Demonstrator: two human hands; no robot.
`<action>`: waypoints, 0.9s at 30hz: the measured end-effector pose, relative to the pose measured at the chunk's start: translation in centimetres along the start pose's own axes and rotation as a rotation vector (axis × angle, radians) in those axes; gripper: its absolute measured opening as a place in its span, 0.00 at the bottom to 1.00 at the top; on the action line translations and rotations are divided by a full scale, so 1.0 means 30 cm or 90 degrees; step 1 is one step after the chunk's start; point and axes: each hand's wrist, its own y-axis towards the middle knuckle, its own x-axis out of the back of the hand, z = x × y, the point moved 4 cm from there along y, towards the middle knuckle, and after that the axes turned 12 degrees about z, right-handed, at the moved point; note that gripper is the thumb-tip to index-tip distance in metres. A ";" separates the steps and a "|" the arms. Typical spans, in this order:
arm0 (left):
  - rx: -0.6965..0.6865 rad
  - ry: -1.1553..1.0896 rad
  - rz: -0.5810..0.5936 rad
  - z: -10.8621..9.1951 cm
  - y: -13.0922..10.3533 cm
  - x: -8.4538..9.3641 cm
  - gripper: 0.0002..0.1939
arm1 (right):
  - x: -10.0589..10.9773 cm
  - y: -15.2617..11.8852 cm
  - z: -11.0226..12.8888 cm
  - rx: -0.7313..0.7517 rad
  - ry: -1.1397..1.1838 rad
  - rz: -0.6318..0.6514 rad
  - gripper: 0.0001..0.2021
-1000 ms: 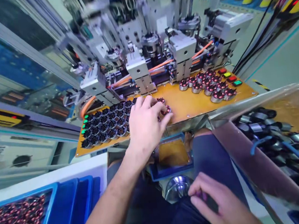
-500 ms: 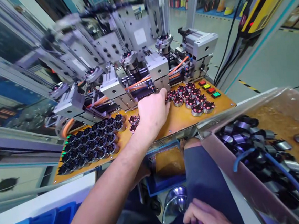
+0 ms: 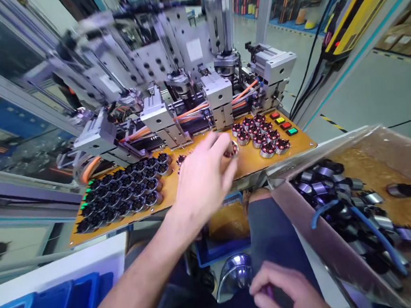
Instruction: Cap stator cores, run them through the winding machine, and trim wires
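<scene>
My left hand (image 3: 202,178) is over the middle of the orange-brown board (image 3: 251,165), with a copper-wound part (image 3: 235,148) at my fingertips. My thumb and fingers are curved around its near side, but I cannot tell whether they grip it or it rests on the board. My right hand (image 3: 289,287) is above my lap, fingers loosely curled, thumb apart from the forefinger.

On the board, rows of black-topped parts (image 3: 123,191) fill the left end; a cluster of copper-wound parts (image 3: 260,140) stands toward the right, near the coloured buttons (image 3: 286,126). Behind it rises the metal machine (image 3: 157,117) with orange tubes (image 3: 246,90). At my right, an open carton (image 3: 305,219) holds silver-and-black cylinders (image 3: 344,195). Blue bins (image 3: 66,307) sit at lower left, and a shiny bowl (image 3: 236,275) is low between my legs. Beyond, shelves (image 3: 287,17) stand past the pale floor (image 3: 360,89).
</scene>
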 end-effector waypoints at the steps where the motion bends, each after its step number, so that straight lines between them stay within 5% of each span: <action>1: -0.028 -0.116 -0.010 -0.022 -0.079 0.011 0.06 | 0.035 -0.008 0.043 0.028 0.028 -0.071 0.06; 4: -0.048 -0.350 -0.012 -0.071 -0.308 0.014 0.20 | 0.123 -0.038 0.170 0.126 0.105 -0.323 0.07; 6: -0.051 -0.395 -0.005 -0.093 -0.431 0.001 0.22 | 0.131 -0.031 0.236 0.200 0.131 -0.393 0.05; 13: 0.000 -0.422 -0.013 -0.070 -0.686 -0.038 0.22 | 0.003 0.068 0.289 0.195 0.195 -0.195 0.07; 21: 0.026 -0.348 0.025 -0.054 -0.806 -0.007 0.21 | -0.007 0.085 0.351 0.027 0.109 0.020 0.09; 24: 0.025 -0.330 0.037 -0.054 -0.826 0.004 0.20 | -0.008 0.080 0.391 0.054 -0.027 0.029 0.04; 27: 0.062 -0.406 0.048 -0.051 -0.845 0.001 0.20 | 0.035 0.070 0.413 0.143 -0.194 -0.096 0.04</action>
